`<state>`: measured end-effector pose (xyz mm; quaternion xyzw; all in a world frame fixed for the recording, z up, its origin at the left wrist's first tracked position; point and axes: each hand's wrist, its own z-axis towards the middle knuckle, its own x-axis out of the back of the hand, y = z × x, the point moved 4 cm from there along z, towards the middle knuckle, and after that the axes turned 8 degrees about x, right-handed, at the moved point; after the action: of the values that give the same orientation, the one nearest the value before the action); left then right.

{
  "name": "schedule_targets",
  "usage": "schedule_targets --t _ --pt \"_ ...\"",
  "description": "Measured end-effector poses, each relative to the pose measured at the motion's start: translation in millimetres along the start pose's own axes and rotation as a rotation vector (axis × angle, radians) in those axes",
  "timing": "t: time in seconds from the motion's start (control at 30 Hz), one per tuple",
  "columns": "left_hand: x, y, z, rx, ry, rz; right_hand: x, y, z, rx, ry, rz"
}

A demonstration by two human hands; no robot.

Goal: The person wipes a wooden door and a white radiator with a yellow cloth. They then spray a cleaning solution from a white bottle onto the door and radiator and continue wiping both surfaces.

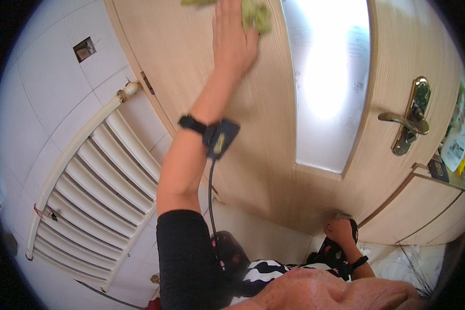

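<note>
At the top of the head view, my left hand [234,42] presses a yellow-green cloth [257,17] against a light wood-grain door [263,100]. Its fingertips run past the upper edge of the picture. Low on the right, my right hand [339,230] is curled near my knee, close to the door's lower part. A blurred dark patch by its fingers does not show whether it holds anything. Between the two hands stands the door's frosted glass panel [329,97], bright with light.
A white radiator [97,186] hangs on the tiled wall [42,89] at left, beside the door's hinge [147,83]. The lever handle [405,122] juts from the door at right. Near it, a wooden cabinet [418,205] bears papers [454,147]. A cable [212,193] trails from my left forearm.
</note>
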<state>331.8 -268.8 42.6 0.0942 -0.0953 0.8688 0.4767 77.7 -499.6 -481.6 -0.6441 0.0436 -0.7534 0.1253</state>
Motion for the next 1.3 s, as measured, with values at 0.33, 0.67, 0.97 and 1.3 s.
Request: schedule_targets --t 0.33,0.67,0.97,1.3 --pt "-60 24 -323 0.008 -0.599 0.145 -5 -7 1 0.089 0.029 -0.013" --pt "-68 86 -23 -0.028 -0.081 0.339 -12 -2 -4 0.064 0.033 0.017" --pt "-99 108 -234 -0.058 -0.416 0.093 5 -1 -12 0.07 0.117 0.154" --pt "-107 175 -359 0.094 -0.606 -0.043 12 -11 -11 0.084 0.058 0.191"
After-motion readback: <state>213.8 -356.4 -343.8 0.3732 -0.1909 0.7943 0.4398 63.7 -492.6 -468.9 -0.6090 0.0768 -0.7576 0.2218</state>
